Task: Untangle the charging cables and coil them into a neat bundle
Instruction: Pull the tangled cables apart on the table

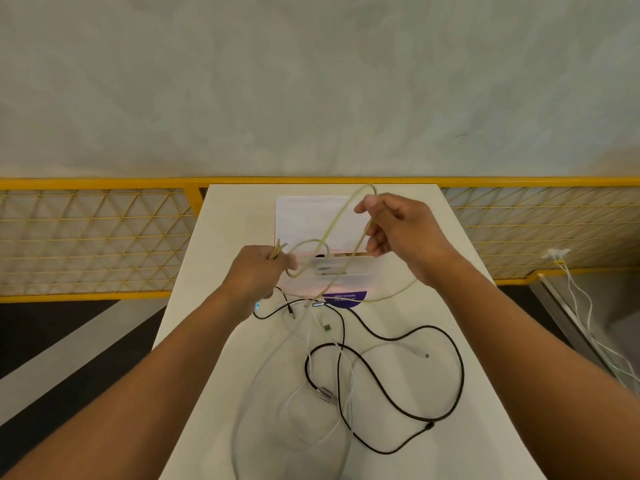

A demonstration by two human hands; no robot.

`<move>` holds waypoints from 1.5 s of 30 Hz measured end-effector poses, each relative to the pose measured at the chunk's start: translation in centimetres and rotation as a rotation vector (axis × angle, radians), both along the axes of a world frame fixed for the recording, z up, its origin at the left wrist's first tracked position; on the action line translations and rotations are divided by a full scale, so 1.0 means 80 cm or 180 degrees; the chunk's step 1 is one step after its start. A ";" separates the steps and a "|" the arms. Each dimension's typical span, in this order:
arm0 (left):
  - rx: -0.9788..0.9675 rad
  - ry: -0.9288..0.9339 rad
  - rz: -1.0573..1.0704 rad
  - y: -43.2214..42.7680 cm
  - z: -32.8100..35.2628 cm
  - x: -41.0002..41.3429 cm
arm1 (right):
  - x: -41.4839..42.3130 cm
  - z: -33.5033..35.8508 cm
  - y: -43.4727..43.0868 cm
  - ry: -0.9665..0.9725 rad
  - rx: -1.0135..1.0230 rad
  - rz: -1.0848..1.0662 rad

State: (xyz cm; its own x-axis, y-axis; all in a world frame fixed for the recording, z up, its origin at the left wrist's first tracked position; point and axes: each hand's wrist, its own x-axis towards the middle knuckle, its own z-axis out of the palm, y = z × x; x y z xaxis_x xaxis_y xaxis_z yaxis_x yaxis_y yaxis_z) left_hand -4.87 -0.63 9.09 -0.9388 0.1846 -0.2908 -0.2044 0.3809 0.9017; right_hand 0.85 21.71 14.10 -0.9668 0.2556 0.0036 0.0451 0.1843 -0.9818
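Observation:
A pale yellow cable (pixel 334 223) hangs in loops above the white table (pixel 478 393). My left hand (pixel 258 271) grips a bunch of its strands at the left. My right hand (pixel 398 226) pinches a tall loop of the same cable, raised at the right. The yellow cable's tail trails down to the table by a silver plug (pixel 317 303). Below my hands a black cable (pixel 446 379) and white cables (pixel 332 386) lie crossed over each other on the table, with several plugs among them.
A clear plastic pouch (pixel 304 216) with a purple label (pixel 346 298) lies at the table's far end under the yellow loops. A yellow mesh railing (pixel 90 237) runs behind the table. More white cables (pixel 585 306) hang at the right, off the table.

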 end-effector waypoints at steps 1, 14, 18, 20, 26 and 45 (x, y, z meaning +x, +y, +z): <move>-0.0013 -0.0021 0.0009 0.000 0.000 0.000 | 0.000 0.007 -0.001 0.0066 -0.0076 -0.0017; 0.0078 -0.0281 -0.0110 0.002 0.006 -0.010 | -0.003 0.035 0.011 0.1061 -0.0245 -0.0912; 0.0087 -0.0238 -0.0098 0.009 0.009 -0.013 | -0.008 0.030 0.026 0.1102 0.0065 -0.1282; 0.0029 -0.0221 -0.0116 0.012 0.010 -0.013 | -0.010 0.018 0.035 0.0897 0.0401 -0.1414; -0.0070 -0.0271 -0.0139 0.013 0.007 -0.015 | -0.003 0.003 0.058 0.0389 0.0657 -0.1879; -0.0352 -0.0062 0.0068 -0.001 0.000 -0.021 | -0.022 -0.152 0.156 -0.1677 -0.0414 -0.1767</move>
State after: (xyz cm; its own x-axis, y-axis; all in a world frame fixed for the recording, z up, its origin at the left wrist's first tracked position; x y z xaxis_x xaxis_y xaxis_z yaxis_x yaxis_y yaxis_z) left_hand -6.53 -0.69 9.06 -0.9361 0.1303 -0.3266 -0.2308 0.4732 0.8502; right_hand -0.92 34.17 1.91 -0.5627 0.6699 -0.4844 0.5642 -0.1171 -0.8173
